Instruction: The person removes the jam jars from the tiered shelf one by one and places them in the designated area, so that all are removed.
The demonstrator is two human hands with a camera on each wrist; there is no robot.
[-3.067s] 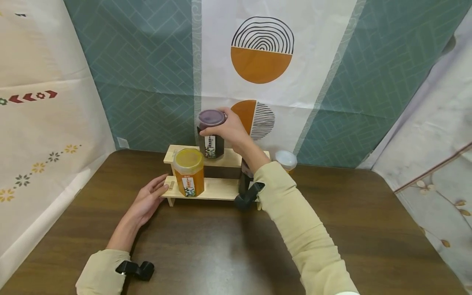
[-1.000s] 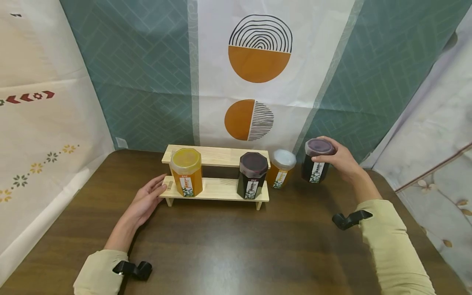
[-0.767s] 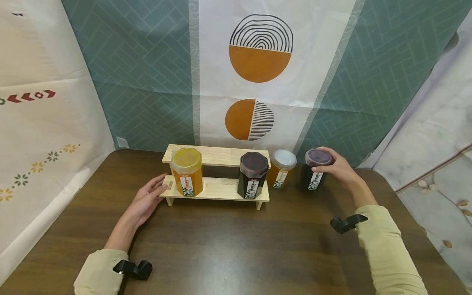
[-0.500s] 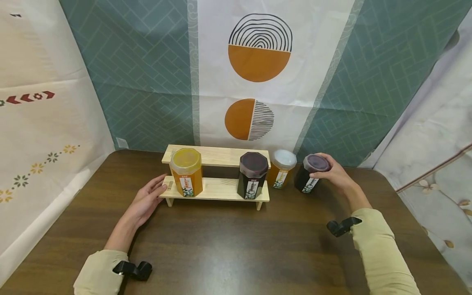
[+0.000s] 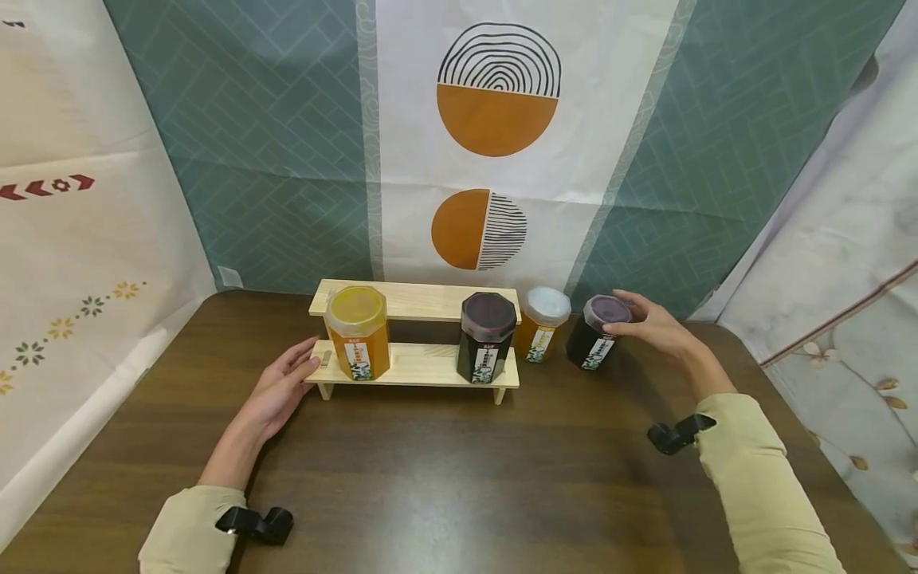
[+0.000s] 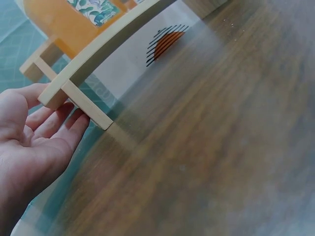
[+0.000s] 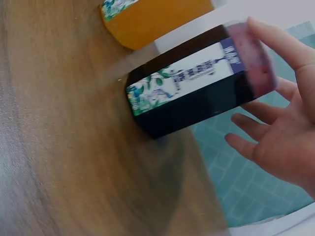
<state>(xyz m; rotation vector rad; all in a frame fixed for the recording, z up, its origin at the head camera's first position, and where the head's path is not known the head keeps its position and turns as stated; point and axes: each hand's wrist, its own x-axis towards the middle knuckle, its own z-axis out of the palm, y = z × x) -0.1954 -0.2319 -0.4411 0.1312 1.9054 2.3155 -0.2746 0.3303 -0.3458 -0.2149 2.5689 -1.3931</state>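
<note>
A two-tier wooden rack (image 5: 423,365) stands at the back of the table. At its left end my left hand (image 5: 283,391) grips the lower board, thumb at the end, fingers curled beside the leg in the left wrist view. On that board stand an orange jar with a yellow lid (image 5: 357,335) and a dark jar with a dark lid (image 5: 486,339). Right of the rack, another dark jar with a purple lid (image 5: 594,339) stands on the table. My right hand (image 5: 656,328) is loosely spread at its lid, thumb tip at the edge in the right wrist view.
Between the rack and the purple-lidded jar stands an orange jar with a whitish lid (image 5: 539,327). The upper board (image 5: 423,301) lies behind the lower one. Patterned cloths (image 5: 287,159) hang close behind and beside the brown table (image 5: 445,478).
My right hand has carried the purple-lidded jar from the upper board to the table at the right. It has loosened there, and the jar has straightened slightly. My left hand stays at the rack.
</note>
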